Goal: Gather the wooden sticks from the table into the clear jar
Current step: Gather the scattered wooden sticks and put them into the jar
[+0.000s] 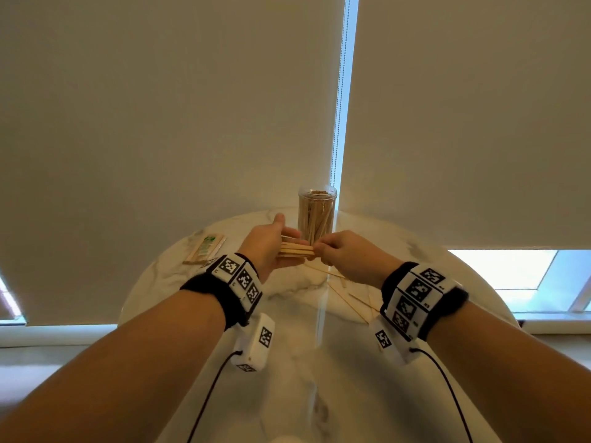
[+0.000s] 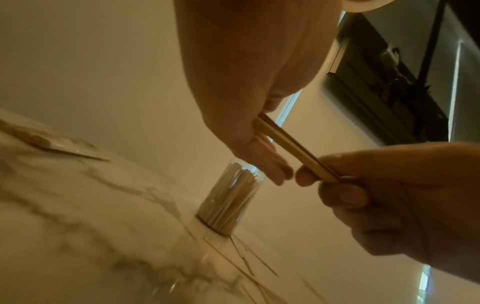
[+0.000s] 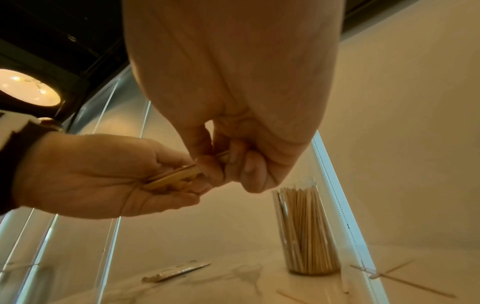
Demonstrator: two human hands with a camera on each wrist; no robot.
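1. Right now the bundle of wooden sticks (image 1: 295, 250) sits between your two hands, held up off the table, its long axis running crosswise from one palm to the other.
2. Your left hand (image 1: 267, 247) cradles one end: the sticks lie across the palm and fingers, thumb raised. The left wrist view shows the fingers only loosely bent under the bundle, so the hold looks more like a support than a clamp.
3. Your right hand (image 1: 343, 255) pinches the other end, thumb and curled fingers (image 3: 207, 164) tight around the stick ends, a narrow grip.
4. Just beyond the grip, on the far side of both hands, stands the clear jar (image 1: 317, 215), upright and open at the top, already packed with sticks standing on end. It lies nearer your right fingertips than your left palm, I judge.
5. That is what the coming move turns on: the bundle lies level and sideways while the jar mouth faces up, so the bundle probably has to be tipped on end before it goes forward and down into the jar.
6. Below and behind the grip, toward your right wrist, loose sticks (image 1: 348, 298) lie scattered on the marble table (image 1: 287, 362), crossing one another, not yet gathered.
7. Off to the left of your left hand, well apart from the grip, a flat paper packet (image 1: 204, 249) lies on the table.
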